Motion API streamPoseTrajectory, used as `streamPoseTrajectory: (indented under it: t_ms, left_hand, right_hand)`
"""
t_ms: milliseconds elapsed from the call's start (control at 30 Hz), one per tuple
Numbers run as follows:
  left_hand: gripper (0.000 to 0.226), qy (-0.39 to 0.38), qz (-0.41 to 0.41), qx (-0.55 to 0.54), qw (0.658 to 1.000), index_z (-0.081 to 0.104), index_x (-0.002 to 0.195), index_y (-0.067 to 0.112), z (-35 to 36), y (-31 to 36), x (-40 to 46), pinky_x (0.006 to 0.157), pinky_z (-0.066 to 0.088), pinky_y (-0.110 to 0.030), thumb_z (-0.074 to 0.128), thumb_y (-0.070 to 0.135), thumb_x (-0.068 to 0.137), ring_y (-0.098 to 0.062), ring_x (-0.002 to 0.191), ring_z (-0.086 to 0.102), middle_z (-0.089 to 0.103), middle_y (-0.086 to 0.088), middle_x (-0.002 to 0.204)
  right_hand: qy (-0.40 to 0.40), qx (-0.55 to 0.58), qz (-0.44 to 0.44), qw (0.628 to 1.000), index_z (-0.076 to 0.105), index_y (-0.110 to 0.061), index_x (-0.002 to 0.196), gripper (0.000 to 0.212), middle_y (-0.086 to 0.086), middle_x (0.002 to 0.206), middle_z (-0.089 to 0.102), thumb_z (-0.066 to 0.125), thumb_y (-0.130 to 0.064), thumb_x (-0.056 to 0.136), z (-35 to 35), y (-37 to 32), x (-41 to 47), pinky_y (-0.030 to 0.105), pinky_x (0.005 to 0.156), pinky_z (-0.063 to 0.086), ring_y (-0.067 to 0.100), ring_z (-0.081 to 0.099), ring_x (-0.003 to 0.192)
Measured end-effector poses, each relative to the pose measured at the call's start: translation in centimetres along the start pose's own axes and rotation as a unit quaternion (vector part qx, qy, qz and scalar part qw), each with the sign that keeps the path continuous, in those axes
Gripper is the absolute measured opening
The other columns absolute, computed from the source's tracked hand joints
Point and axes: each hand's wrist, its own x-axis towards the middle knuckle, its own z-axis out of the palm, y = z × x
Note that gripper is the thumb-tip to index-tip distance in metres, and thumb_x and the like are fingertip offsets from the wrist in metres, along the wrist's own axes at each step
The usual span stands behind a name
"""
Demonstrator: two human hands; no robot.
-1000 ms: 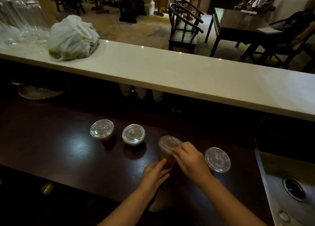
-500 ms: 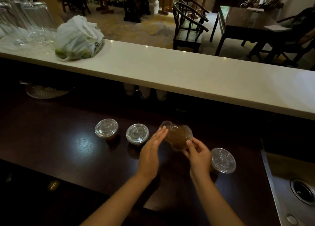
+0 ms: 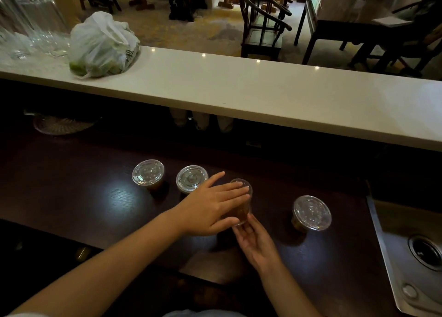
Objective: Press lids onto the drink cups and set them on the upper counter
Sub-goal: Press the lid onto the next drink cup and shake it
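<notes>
A small clear drink cup [image 3: 242,203] of brown liquid is held tilted above the dark lower counter [image 3: 91,197], between both my hands. My left hand [image 3: 210,206] lies flat across its left side, fingers stretched over it. My right hand [image 3: 257,242] cups it from below at its near end. Three more cups with clear lids stand on the dark counter: two to the left [image 3: 147,175] [image 3: 191,179] and one to the right [image 3: 311,212]. The white upper counter [image 3: 263,94] runs across behind them.
A white plastic bag [image 3: 102,45] and several upturned glasses [image 3: 28,22] sit at the left end of the upper counter. A glass dish [image 3: 62,124] lies under its overhang. A steel sink [image 3: 418,249] borders the lower counter on the right.
The cup came up off the counter and tipped over between my hands. My left hand moved from beside it to flat across it, and my right hand slid under its near end.
</notes>
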Motion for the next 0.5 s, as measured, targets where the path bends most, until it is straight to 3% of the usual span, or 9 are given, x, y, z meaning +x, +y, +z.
streamPoseTrajectory:
  t_ms: [67,200,367,433,500]
  left_hand:
    - [0.062,0.000,0.003,0.004,1.000,0.043,0.135,0.014,0.1,0.0,-0.2,0.113,0.007,-0.042,0.013,0.051,0.096,-0.018,0.134,0.037,0.050,-0.005,0.139]
    - [0.061,0.012,0.000,-0.001,1.000,0.041,0.136,0.013,0.4,0.1,-0.2,0.113,0.009,-0.042,0.015,0.050,0.096,-0.018,0.135,0.035,0.048,-0.005,0.141]
    - [0.057,0.109,-0.073,-0.068,0.989,0.036,0.140,0.014,1.3,0.9,-0.6,0.115,0.014,-0.040,0.018,0.046,0.097,-0.014,0.140,0.026,0.035,-0.002,0.148]
    - [0.056,0.171,-0.148,-0.165,0.960,0.037,0.140,0.012,2.2,2.3,-0.8,0.115,0.016,-0.036,0.020,0.044,0.097,-0.012,0.139,0.026,0.035,-0.002,0.149]
    - [0.050,0.224,-0.225,-0.313,0.895,0.040,0.138,0.012,3.5,3.8,-0.5,0.114,0.021,-0.028,0.027,0.038,0.097,-0.010,0.138,0.030,0.038,-0.002,0.147]
  right_hand:
    - [-0.002,0.002,0.001,1.000,0.071,0.001,0.083,0.019,0.020,0.084,0.072,0.056,-0.003,0.072,-0.4,0.1,0.3,0.036,0.061,0.060,0.028,0.071,0.075]
    - [-0.013,-0.010,-0.011,1.000,0.062,0.000,0.096,0.024,0.019,0.084,0.072,0.056,-0.004,0.073,-0.5,-0.1,0.6,0.034,0.061,0.059,0.026,0.071,0.077]
    - [-0.010,-0.124,-0.103,0.987,0.058,0.001,0.108,0.029,0.018,0.100,0.066,0.056,-0.003,0.079,0.1,-3.0,1.6,0.032,0.071,0.058,0.026,0.065,0.092]
    - [0.004,-0.217,-0.179,0.960,0.059,-0.001,0.105,0.019,0.012,0.095,0.065,0.053,0.001,0.087,0.9,-4.8,1.8,0.028,0.069,0.057,0.020,0.064,0.086]
    - [0.016,-0.339,-0.270,0.901,0.062,-0.003,0.101,0.017,0.007,0.089,0.066,0.055,0.003,0.087,1.6,-6.6,1.9,0.025,0.070,0.056,0.014,0.064,0.081]
